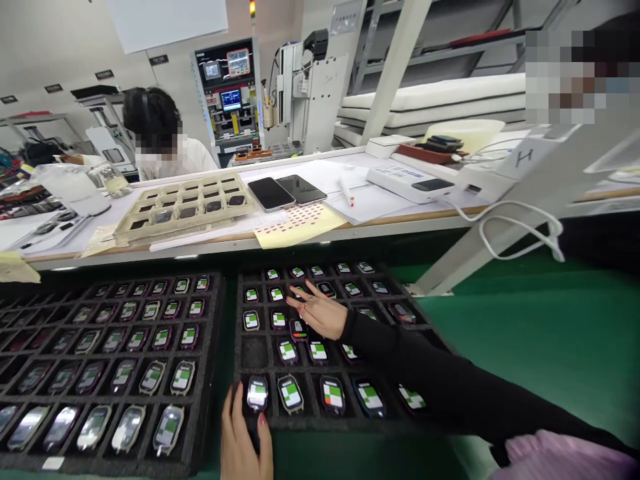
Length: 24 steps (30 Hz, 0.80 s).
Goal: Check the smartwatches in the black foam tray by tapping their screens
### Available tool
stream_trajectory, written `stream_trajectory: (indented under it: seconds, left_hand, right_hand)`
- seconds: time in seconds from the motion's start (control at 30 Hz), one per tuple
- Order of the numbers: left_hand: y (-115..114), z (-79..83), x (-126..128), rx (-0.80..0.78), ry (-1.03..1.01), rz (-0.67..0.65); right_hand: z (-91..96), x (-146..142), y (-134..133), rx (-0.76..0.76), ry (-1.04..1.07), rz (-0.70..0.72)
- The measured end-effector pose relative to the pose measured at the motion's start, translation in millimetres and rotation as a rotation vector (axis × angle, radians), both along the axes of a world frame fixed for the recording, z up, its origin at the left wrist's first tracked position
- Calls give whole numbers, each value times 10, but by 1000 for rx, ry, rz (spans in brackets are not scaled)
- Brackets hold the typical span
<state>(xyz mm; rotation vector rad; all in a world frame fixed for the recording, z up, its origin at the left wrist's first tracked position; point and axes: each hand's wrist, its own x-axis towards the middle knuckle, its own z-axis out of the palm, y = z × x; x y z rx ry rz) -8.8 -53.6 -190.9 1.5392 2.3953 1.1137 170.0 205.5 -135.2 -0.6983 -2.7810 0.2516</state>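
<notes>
Two black foam trays lie on the green belt, each cell holding a small watch body with a lit green and white screen. My right hand (320,311) reaches over the right tray (240,347), fingers stretched flat on the watches in its middle rows, touching one watch (299,329) by the thumb. My left hand (244,437) rests at the tray's near edge, fingers apart, fingertips beside the near-left watch (257,392). Neither hand holds anything. The left tray (213,347) lies beside it, full of watches.
A white bench runs behind the belt with a beige tray (185,203), two dark phones (286,191), a yellow sheet of red stickers (296,223), a white box (407,181) and a loose cable (520,227). Another person (157,133) sits beyond it. Machines stand at the back.
</notes>
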Motion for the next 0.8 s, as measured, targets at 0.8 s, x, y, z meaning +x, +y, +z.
stream_trajectory:
  seconds: [0.8]
  left_hand:
    - [25,76,21,-69,-58,30]
  right_hand:
    - [-42,789,296,-56,34,-543]
